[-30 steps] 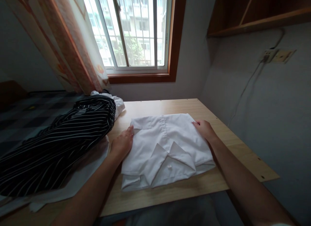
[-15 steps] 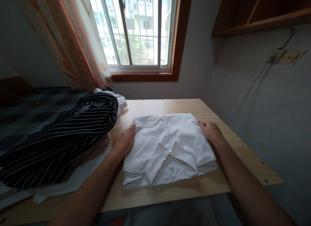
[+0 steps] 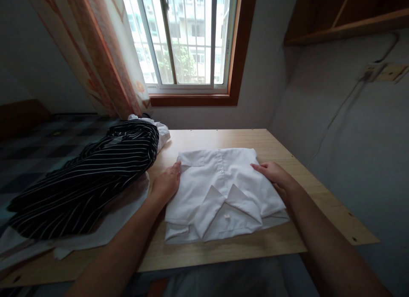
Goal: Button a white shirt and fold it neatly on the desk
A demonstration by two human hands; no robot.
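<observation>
A white collared shirt lies folded into a rough rectangle on the wooden board. Its collar points and a button placket face up, with the collar on the side nearest me. My left hand rests along the shirt's left edge, fingers stretched forward and touching the cloth near the far left corner. Over the right edge, my right hand has a thumb or finger on top of the fabric and appears to pinch it; its other fingers are partly hidden.
To the left, a black garment with white stripes is heaped over white cloth. Beyond it lies a dark checked bed cover. A curtain hangs beside the barred window. On the right wall, a cord runs down from a socket.
My right hand has shifted left, from the shirt's right edge onto its top surface. My left hand stays at the left edge. The view has moved slightly, and the shirt lies much the same.
</observation>
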